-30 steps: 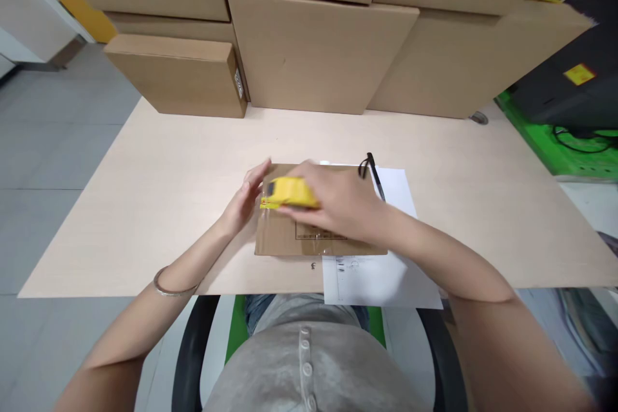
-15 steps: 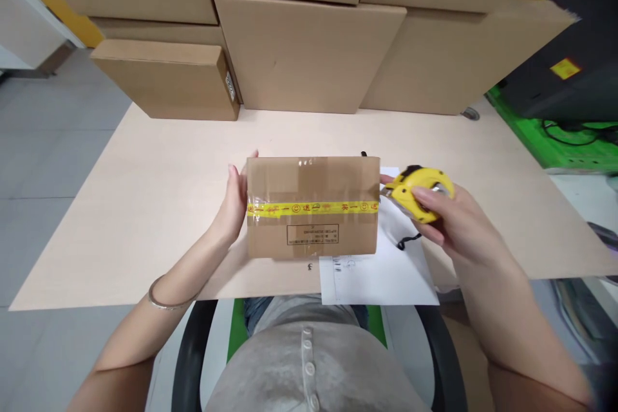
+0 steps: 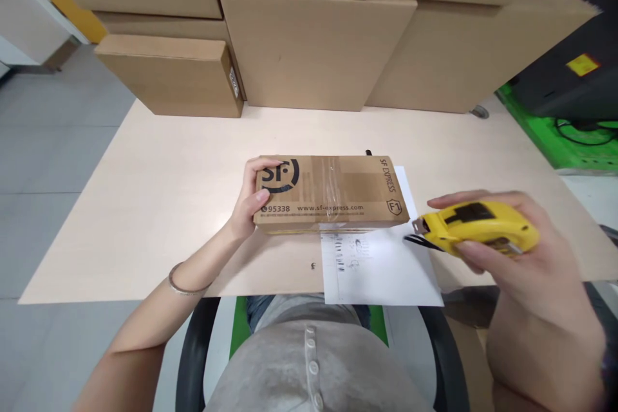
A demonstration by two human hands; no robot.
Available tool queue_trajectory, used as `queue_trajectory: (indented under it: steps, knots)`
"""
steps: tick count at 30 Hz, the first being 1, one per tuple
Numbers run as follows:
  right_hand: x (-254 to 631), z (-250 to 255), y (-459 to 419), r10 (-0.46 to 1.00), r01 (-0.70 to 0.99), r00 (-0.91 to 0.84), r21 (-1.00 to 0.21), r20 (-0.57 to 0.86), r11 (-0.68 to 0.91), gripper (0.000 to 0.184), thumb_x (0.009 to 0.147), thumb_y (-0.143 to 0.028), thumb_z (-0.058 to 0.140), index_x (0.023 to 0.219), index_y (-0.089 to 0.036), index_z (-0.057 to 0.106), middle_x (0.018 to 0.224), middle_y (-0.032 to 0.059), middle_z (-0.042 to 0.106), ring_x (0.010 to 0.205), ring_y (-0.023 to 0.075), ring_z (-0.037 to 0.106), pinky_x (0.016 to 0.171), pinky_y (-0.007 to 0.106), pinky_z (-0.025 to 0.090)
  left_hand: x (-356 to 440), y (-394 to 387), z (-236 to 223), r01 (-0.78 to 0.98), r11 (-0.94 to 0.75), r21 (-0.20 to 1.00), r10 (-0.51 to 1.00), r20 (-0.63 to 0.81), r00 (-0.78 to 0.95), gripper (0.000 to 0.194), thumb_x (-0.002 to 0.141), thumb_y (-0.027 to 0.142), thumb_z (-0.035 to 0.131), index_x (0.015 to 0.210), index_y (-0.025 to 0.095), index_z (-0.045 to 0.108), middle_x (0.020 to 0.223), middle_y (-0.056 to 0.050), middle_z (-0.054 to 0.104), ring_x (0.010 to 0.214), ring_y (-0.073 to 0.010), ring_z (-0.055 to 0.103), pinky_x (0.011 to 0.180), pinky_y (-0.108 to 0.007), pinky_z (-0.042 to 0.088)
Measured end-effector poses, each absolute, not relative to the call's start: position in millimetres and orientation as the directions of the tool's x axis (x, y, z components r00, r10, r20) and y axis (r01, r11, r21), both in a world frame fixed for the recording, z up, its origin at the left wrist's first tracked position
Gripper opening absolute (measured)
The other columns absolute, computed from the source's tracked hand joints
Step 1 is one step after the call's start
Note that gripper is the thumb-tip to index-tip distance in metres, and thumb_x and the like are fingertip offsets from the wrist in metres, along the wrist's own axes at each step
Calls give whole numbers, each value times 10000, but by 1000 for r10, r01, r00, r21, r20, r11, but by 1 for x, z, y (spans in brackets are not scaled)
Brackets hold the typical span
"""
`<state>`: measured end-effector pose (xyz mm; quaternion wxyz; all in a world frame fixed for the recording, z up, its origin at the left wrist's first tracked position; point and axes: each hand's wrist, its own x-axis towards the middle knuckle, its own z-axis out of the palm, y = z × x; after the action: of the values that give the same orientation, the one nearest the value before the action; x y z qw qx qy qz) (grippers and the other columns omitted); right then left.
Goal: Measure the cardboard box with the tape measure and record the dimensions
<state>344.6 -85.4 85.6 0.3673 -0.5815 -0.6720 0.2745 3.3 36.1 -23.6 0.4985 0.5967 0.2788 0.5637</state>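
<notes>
A small brown cardboard box (image 3: 333,190) printed with a black courier logo stands on its long side near the middle of the pale wooden table (image 3: 159,180). My left hand (image 3: 251,199) grips its left end, thumb on the printed face. My right hand (image 3: 512,251) holds a yellow tape measure (image 3: 476,225) above the table's right front, away from the box, its blade drawn in. Under the box's right end lies a white printed sheet (image 3: 381,267). A black pen tip (image 3: 368,153) shows behind the box.
Several large cardboard boxes (image 3: 313,45) are stacked along the table's far edge, and a flatter one (image 3: 168,74) lies at the far left. A green mat with black cables (image 3: 570,135) is at the right. My chair (image 3: 193,347) is under the front edge.
The yellow tape measure went from the box's left end to its right, then came off and rose nearer me. My left hand tipped the box so the logo side now faces me.
</notes>
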Motion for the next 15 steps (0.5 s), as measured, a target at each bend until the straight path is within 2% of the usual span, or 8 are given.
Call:
queue_trajectory:
  steps: [1,2,3,6,8,11,15]
  knots:
    - [337,94,-73,968,568,-50,-790,245,229,322,887,-404,774,1139,-367,577,1156,52,731,903,276,744,685,412,630,5,37,-23,-238,-349,906,892,399,210,510,860,625,628,1285,344,614,1270,-49,605,1177,-316,589,1057,-495,501]
    - [326,102,-59,947,566,-95,-766,307,305,365,831,-405,838,1095,-352,592,1080,38,725,924,280,742,728,409,626,7,37,-22,-242,-349,905,894,399,202,536,858,642,617,1308,351,601,1281,-46,606,1186,-318,592,1048,-489,508]
    - [311,109,-43,936,579,-176,-737,306,350,363,832,-420,840,1087,-339,594,1082,35,721,927,275,736,754,406,615,10,36,-21,-241,-348,906,900,395,183,547,868,667,585,1316,353,594,1283,-45,609,1199,-322,595,1049,-489,510]
    - [258,124,5,864,553,-461,-696,201,457,408,889,-512,762,1157,-286,553,1067,35,740,865,256,725,696,370,566,16,34,-18,-282,-296,913,933,339,118,549,944,723,392,1254,326,608,1250,-54,646,1238,-323,614,1096,-509,497]
    - [224,126,30,776,531,-604,-635,182,562,383,933,-514,707,1166,-261,538,1112,42,740,912,255,721,752,365,540,18,34,-16,-336,-219,916,960,265,94,571,965,728,324,1186,296,623,1208,-63,689,1265,-325,627,1114,-526,498]
    - [192,124,49,696,528,-707,-560,127,638,311,989,-488,639,1148,-251,515,1078,41,742,877,244,701,729,341,483,17,35,-16,-361,-158,919,982,186,44,539,910,751,435,1067,281,647,1081,-62,742,1286,-348,643,1063,-530,554]
    - [196,121,46,673,543,-733,-511,100,667,247,998,-439,625,1088,-248,496,976,28,730,767,220,662,646,317,415,14,35,-15,-357,-83,931,994,103,36,527,843,771,527,974,275,651,970,-56,751,1222,-377,685,1019,-548,588]
